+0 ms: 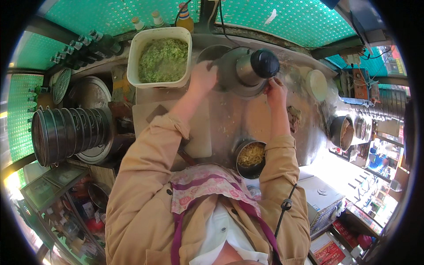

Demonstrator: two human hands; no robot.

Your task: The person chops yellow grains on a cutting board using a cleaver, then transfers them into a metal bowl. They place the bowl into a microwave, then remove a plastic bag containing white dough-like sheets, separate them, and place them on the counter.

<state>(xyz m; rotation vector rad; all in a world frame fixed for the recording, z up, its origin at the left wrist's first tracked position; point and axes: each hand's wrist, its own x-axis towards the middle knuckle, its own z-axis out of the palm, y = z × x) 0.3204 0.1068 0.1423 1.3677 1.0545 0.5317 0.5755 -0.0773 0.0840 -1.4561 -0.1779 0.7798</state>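
Note:
A steel-bodied machine with a black rounded top point(256, 68), seemingly a food grinder, stands before me on the worktop point(228, 116). My left hand point(203, 76) is at its left side, fingers curled; whether it grips anything there cannot be told. My right hand point(275, 88) has its fingertips together at the lower right edge of the black top; what they pinch is too small to tell. A white square tub point(132, 59) of chopped green vegetable stands left of my left hand. Near my apron, a metal bowl point(241, 169) holds a yellowish minced food.
A white cutting board point(202, 132) with a cleaver point(159, 112) lies left of centre. Stacked steel steamers point(69, 132) stand farther left, green bottles point(89, 48) behind them. A round pale lid point(316, 85) and crumpled cloth point(294, 118) are at right. A black cord point(223, 23) hangs behind the machine.

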